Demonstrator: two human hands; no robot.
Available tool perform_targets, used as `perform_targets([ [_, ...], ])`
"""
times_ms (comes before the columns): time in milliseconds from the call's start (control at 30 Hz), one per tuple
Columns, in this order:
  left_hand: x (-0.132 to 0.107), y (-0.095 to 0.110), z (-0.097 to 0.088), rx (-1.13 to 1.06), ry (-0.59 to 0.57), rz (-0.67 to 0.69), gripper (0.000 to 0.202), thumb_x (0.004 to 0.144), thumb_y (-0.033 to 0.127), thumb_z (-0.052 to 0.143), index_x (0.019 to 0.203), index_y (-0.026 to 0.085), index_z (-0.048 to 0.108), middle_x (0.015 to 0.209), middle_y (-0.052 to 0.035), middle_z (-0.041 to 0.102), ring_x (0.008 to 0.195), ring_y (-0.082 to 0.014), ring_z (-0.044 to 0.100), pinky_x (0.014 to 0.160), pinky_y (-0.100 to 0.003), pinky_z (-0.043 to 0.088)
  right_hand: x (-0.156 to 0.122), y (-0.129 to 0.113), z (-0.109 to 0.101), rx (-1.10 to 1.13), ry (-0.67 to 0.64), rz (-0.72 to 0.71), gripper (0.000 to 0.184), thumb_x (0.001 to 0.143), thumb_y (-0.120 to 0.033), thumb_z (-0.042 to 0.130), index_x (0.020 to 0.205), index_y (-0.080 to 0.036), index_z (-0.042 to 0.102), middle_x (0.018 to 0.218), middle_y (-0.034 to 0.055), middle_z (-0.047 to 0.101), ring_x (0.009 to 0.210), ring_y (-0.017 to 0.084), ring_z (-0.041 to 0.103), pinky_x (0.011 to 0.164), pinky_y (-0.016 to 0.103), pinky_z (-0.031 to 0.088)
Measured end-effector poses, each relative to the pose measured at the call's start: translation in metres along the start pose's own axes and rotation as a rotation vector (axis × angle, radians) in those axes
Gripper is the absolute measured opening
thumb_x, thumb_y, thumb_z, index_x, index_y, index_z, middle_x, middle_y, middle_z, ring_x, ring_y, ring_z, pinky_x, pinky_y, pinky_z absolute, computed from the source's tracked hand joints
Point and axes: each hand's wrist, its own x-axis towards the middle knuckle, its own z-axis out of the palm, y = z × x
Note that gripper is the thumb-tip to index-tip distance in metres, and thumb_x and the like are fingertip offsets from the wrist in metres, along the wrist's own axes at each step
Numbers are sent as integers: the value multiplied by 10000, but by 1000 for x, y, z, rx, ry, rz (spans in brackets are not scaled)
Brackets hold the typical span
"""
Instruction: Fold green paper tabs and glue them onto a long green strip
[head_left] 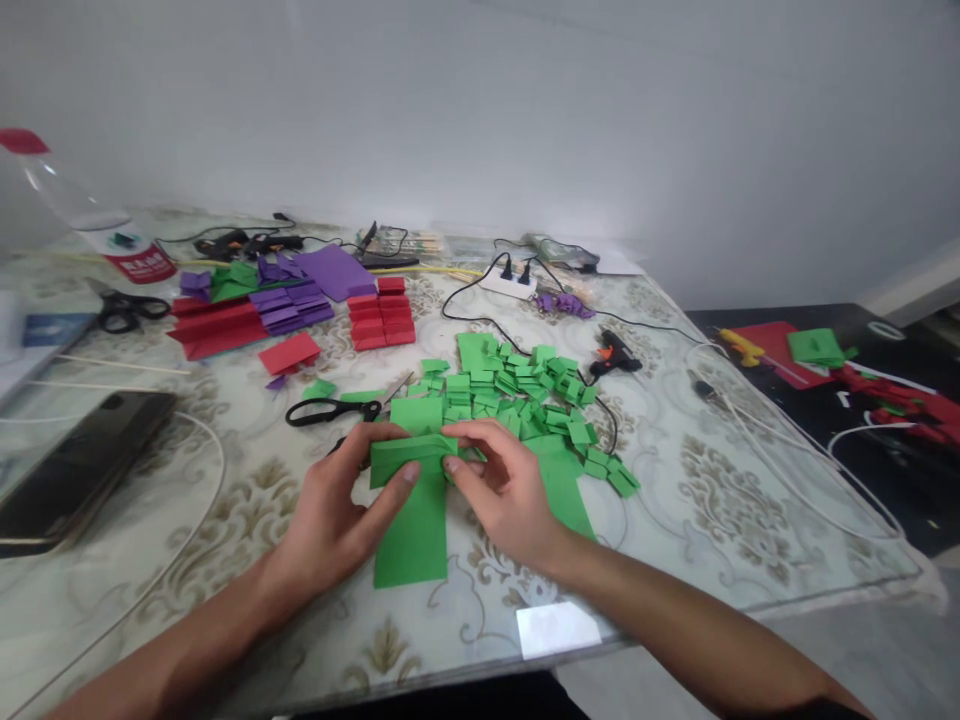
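Note:
Both my hands pinch a folded strip of green paper (405, 458) near the table's front. My left hand (337, 500) grips its left end, thumb in front and fingers behind. At the right end, my right hand (499, 485) holds it between thumb and fingers. Beneath it lies a flat green paper sheet (411, 540), with another green sheet (564, 485) partly under my right wrist. Just beyond my hands spreads a pile of small folded green paper pieces (517, 385). Black-handled scissors (337, 410) rest left of the pile, blades partly open.
Red folded paper (381, 315) and purple paper (334, 272) lie farther back. A phone (82, 465), a bottle (112, 230) and other scissors (127, 308) are at left. A glue gun (615, 355), power strip (510, 283) and cables stand beyond the pile. A dark side table (757, 375) adjoins at right.

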Motion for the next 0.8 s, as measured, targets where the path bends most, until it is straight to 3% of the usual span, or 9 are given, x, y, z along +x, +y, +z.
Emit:
perform_targets([
  [167,0,-4,-1,15,103,14,125,906,234,664,1014,230,602,861,16,676,688,-138,638,617,-247,520,-1,1,1,69,-35,57,201,907,-265,683,1095,-251,753,1066,76,688,950,200,684,772,304,630],
  [400,1,-9,3,89,252,61,236,857,186,711,1039,254,577,941,16,702,792,-164,683,709,-279,545,1,0,4,262,-32,209,190,833,-324,779,992,-223,751,927,45,726,867,190,714,764,334,674],
  [600,0,-10,-3,101,164,156,201,883,138,656,1036,248,588,975,-8,737,881,-199,729,753,-288,574,3,3,2,181,-27,184,210,847,-317,769,1027,-214,736,962,54,749,894,192,734,787,326,645],
  [800,3,-13,-5,36,89,148,226,884,80,621,1036,235,558,1095,-38,735,991,-202,721,837,-286,568,6,3,0,67,-9,85,253,829,-252,772,1072,-212,714,1053,73,762,929,191,747,739,284,609],
])
